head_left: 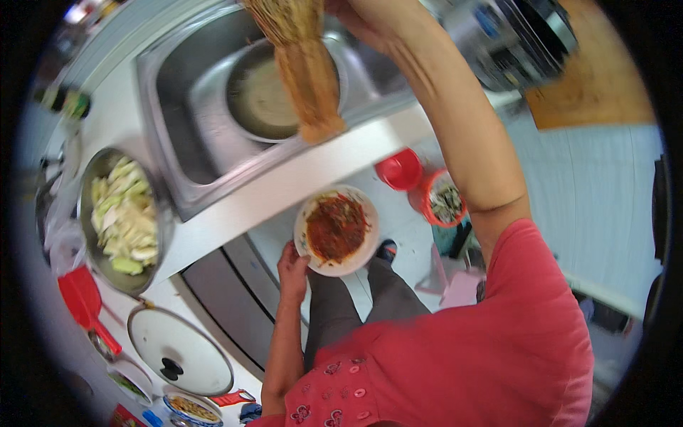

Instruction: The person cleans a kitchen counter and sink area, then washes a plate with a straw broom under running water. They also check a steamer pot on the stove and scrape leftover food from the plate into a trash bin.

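Low in front of my body, my left hand grips the rim of a round plate. On the plate lies dark red, saucy food. My right hand is raised over the stainless steel sink, partly cut off by the top edge; its fingers are hidden. Beside it, a brown bundle like a straw whisk broom hangs across the view over the sink, and I cannot tell whether the right hand touches it. Underneath, a round metal pan of cloudy liquid sits in the sink.
Left of the sink stands a metal pan of cut cabbage, with a glass lid and a red dustpan-shaped scoop nearby. A metal appliance stands at upper right. Red containers are down by the floor.
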Tool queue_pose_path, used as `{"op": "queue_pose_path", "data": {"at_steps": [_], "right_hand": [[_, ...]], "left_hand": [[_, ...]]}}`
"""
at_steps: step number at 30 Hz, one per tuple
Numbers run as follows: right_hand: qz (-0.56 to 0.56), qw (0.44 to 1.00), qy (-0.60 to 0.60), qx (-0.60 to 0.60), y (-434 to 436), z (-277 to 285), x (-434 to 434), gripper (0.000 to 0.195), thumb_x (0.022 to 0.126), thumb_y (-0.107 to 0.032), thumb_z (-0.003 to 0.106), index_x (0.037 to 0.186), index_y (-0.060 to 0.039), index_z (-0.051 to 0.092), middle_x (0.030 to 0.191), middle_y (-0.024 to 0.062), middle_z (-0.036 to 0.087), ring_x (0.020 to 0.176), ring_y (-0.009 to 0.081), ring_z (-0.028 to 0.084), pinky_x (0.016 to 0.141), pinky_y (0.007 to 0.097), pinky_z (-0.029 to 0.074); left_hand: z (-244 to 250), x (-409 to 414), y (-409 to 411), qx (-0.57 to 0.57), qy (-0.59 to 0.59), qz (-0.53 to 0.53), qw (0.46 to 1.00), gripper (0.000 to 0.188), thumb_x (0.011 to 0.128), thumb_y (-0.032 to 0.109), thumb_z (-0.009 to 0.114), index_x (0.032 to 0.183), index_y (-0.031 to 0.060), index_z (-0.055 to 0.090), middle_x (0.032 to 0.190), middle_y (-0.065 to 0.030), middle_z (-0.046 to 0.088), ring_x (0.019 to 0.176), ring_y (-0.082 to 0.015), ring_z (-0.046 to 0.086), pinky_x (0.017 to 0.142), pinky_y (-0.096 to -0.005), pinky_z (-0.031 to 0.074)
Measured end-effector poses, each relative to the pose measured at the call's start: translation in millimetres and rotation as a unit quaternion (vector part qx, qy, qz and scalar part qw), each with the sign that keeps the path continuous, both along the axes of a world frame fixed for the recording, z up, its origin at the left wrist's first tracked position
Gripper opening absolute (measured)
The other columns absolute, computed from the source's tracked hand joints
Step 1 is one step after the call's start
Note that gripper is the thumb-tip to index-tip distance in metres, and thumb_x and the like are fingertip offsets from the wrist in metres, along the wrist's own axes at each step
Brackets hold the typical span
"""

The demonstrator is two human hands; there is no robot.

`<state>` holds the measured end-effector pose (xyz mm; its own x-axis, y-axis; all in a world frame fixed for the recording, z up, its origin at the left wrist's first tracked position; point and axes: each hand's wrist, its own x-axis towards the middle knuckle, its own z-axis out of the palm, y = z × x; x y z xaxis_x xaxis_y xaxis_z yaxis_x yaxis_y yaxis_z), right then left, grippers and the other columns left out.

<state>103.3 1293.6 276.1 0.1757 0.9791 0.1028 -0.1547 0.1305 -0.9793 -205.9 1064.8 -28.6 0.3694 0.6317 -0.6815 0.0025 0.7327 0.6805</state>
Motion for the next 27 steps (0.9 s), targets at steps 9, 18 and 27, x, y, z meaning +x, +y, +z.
{"op": "queue_pose_path", "data": {"at_steps": [9,18,27], "right_hand": [[-0.213,0.957,0.16,-0.117,-379,-39,144,0.057,0.104,-0.047,0.039,0.125,0.0042,0.054,0.105,0.0239,0.065,0.076,0.0294,0.069,0.062,0.0402,0.058],[-0.481,0.778,0.175,-0.364,-689,-171,174,0.055,0.103,-0.048,0.044,0.121,0.0021,0.058,0.095,0.0126,0.067,0.067,0.017,0.065,0.055,0.0293,0.053],[-0.456,0.754,0.138,-0.451,-785,-319,124,0.048,0.094,-0.017,0.063,0.137,0.0,0.051,0.11,0.0118,0.068,0.095,0.0206,0.065,0.084,0.0322,0.052]], "left_hand": [[-42,158,-50,-0.074,-0.063,-0.139,0.985,0.051,0.089,0.004,0.052,0.139,0.0014,0.046,0.119,-0.0093,0.063,0.1,-0.0213,0.068,0.081,-0.0353,0.059],[-122,322,-148,-0.093,-0.002,-0.279,0.956,0.05,0.09,0.011,0.058,0.138,-0.0001,0.045,0.117,-0.0125,0.064,0.097,-0.023,0.069,0.075,-0.0357,0.06],[-193,451,-214,-0.051,0.06,-0.402,0.912,0.034,0.094,0.013,0.055,0.124,-0.0041,0.053,0.111,-0.0157,0.066,0.094,-0.0289,0.07,0.079,-0.0436,0.063]]}}
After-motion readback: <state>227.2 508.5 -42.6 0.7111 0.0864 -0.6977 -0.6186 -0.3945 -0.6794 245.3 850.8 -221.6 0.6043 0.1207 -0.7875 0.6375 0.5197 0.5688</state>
